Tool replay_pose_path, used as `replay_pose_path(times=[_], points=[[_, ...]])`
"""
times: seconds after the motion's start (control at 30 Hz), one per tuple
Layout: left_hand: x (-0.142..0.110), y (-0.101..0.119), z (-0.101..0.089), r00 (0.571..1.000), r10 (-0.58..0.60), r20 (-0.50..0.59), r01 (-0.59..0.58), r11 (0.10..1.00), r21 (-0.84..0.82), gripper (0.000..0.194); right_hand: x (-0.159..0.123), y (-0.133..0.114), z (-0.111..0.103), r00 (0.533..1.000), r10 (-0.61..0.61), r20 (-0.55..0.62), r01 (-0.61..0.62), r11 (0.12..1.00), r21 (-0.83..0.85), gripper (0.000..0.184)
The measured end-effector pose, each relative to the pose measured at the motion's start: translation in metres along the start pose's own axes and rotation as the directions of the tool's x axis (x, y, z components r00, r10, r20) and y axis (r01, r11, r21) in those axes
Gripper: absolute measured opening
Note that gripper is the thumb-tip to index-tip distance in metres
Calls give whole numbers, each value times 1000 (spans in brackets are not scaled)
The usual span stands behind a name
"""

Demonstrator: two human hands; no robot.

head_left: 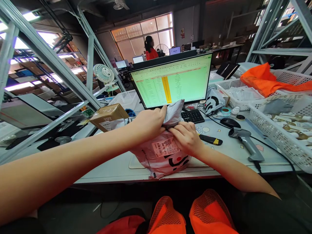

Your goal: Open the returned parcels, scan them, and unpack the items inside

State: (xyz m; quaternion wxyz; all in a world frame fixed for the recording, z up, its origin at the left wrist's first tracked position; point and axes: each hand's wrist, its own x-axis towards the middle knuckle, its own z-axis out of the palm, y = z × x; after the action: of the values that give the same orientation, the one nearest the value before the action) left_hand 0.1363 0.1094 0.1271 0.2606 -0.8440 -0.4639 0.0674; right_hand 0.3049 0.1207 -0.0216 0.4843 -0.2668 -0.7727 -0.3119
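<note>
A white plastic mailing bag (148, 159) with a printed label and black-and-red print stands at the desk's front edge. My left hand (152, 122) is closed on its gathered top from the left. From the right, my right hand (186, 136) pinches the same bag just below the top. Between and above my hands a silvery-grey flap (173, 112) of plastic sticks up. What lies inside the bag is hidden. Just right of my right hand, a black-and-yellow utility knife (211, 139) lies on the desk mat.
Behind the bag stand a monitor (175, 81) and a keyboard (193, 116). A barcode scanner (247, 143) and a mouse (229, 123) lie to the right, beside white baskets (280, 130). A cardboard box (108, 117) sits left. A person in red (151, 52) is farther back.
</note>
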Motion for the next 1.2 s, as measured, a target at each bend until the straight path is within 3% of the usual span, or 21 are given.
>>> replay_pose_path(times=[0.17,0.4,0.6,0.7,0.93,1.2], points=[[1,5,-1,1000,5,13,-5,1000,5,71,4,-2,-2,997,15,75,-10,998,-62,14],[-7,0,-9,998,33,59,-26,993,-118,62,-2,2,-7,998,-66,3,66,997,36,21],[-12,7,-5,999,-20,27,22,997,-70,100,-11,7,-7,992,-102,-72,107,991,76,18],[-11,15,-6,996,-75,43,75,997,-8,106,-10,7,-7,990,-105,-91,113,990,81,16],[-8,17,-11,996,-67,52,68,998,-7,76,-5,5,-10,994,-87,-66,92,993,78,14],[-5,8,-16,991,13,135,-11,1000,-18,66,2,0,-12,998,-49,42,49,999,17,22]])
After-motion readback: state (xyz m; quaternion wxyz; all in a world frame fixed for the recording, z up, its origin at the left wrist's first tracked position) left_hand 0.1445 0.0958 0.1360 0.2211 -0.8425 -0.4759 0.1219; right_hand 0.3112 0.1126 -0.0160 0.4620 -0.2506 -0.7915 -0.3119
